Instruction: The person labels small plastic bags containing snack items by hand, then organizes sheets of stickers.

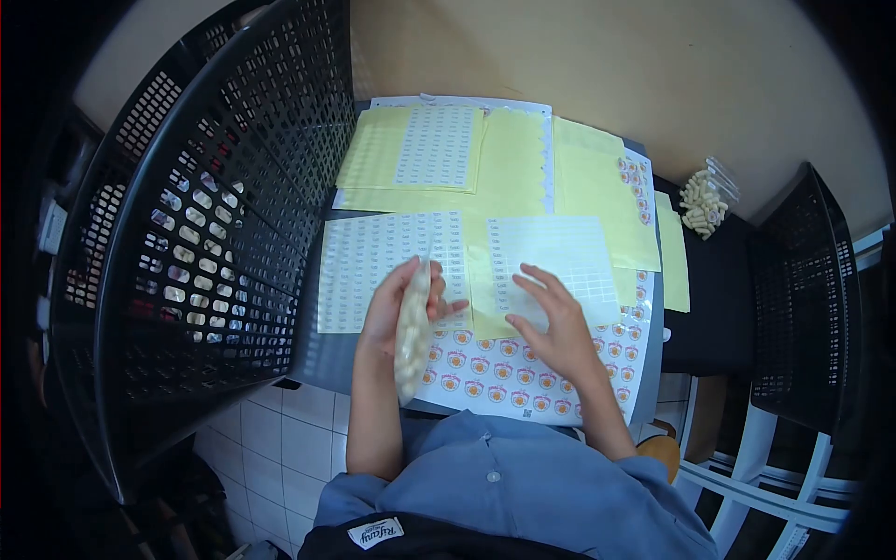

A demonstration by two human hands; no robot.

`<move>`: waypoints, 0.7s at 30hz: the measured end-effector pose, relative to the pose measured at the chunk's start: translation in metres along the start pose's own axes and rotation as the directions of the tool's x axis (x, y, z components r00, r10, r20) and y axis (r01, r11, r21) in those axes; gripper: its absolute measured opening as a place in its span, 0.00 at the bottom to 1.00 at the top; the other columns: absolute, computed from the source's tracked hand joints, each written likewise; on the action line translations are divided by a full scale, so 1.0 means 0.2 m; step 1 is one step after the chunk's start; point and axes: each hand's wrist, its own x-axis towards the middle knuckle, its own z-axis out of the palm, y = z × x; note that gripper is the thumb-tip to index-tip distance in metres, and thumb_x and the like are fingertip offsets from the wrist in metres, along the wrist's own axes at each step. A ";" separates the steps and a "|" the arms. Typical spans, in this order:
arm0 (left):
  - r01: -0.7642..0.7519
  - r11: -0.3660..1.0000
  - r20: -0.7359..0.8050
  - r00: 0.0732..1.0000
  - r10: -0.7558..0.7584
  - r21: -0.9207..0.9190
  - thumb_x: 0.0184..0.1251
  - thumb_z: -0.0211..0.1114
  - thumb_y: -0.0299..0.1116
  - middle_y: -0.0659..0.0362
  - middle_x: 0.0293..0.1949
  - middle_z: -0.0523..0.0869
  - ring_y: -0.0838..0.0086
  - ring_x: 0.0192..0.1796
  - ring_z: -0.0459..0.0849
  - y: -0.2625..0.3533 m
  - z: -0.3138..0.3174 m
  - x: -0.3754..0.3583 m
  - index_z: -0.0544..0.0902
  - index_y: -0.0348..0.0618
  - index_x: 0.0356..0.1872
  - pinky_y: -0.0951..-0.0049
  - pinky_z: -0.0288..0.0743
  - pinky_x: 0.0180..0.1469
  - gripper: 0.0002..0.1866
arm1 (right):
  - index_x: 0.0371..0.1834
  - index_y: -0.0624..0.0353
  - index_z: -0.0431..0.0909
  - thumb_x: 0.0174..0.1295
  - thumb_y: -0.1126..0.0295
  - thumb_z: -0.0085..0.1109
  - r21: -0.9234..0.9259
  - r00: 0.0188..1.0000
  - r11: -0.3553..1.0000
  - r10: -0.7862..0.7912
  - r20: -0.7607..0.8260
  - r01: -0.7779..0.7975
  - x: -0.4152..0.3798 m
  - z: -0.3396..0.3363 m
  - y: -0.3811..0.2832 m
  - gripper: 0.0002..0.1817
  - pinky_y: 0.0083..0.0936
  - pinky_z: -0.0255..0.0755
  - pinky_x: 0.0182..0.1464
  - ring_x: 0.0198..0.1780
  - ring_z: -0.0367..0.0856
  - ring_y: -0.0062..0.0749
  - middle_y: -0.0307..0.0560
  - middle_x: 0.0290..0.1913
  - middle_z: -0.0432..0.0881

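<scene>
My left hand (385, 303) is closed around a clear plastic pouch (411, 350) filled with pale pieces, held on edge above the table. Beneath it lies a sheet of small printed labels (359, 252). My right hand (558, 331), fingers apart and holding nothing, hovers over a second label sheet (555, 245). That one keeps printed labels mostly along its left side, and the rest is largely bare backing. Partly under both sheets is a white sheet of round pink-and-orange logo stickers (504, 383).
Yellow backing sheets (518, 149) and another label sheet (434, 145) cover the table's far side. A tall black perforated crate (224, 205) stands close on the left. To the right are a clear pack of pale sticks (705, 201) on a black surface and another black crate (807, 299).
</scene>
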 end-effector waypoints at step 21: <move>0.106 0.992 0.119 0.988 -0.097 -0.072 0.65 0.42 0.43 0.66 0.15 0.68 0.83 0.16 0.68 -0.12 -0.03 0.07 0.69 0.44 0.29 0.74 0.72 0.39 0.14 | 0.44 0.65 0.73 0.44 0.67 0.64 0.111 0.999 0.993 0.042 -0.004 -0.042 0.01 0.15 -0.01 0.23 0.31 0.65 0.55 0.54 0.70 0.44 0.54 0.51 0.71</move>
